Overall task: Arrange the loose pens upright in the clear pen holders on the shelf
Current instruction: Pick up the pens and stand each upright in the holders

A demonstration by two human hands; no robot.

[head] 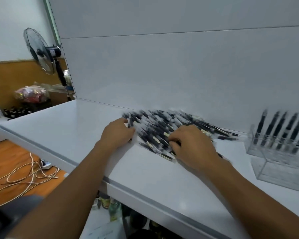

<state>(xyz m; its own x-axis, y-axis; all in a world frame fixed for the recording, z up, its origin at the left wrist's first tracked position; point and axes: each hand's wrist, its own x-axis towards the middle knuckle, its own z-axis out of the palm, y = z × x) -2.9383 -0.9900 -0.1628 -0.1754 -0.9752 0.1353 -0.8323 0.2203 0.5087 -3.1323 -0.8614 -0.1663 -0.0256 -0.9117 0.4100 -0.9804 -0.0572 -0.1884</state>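
A heap of loose black pens (164, 128) with white labels lies on the white shelf (72, 131) against the back panel. My left hand (117, 133) is at the heap's left edge, its fingers curled round a few pens. My right hand (193, 147) lies on the heap's near right part, fingertips curled down and pinching a pen; motion blur hides the details. At the far right stands a clear pen holder (254, 147) with several black pens upright in it. A second clear holder (281, 171) stands in front of it and holds no pens.
The shelf's grey front edge (145, 195) runs diagonally below my arms, with bottles on a lower level beneath it. A standing fan (40, 50), a bag of goods and loose cables (29, 171) on the orange floor are to the left.
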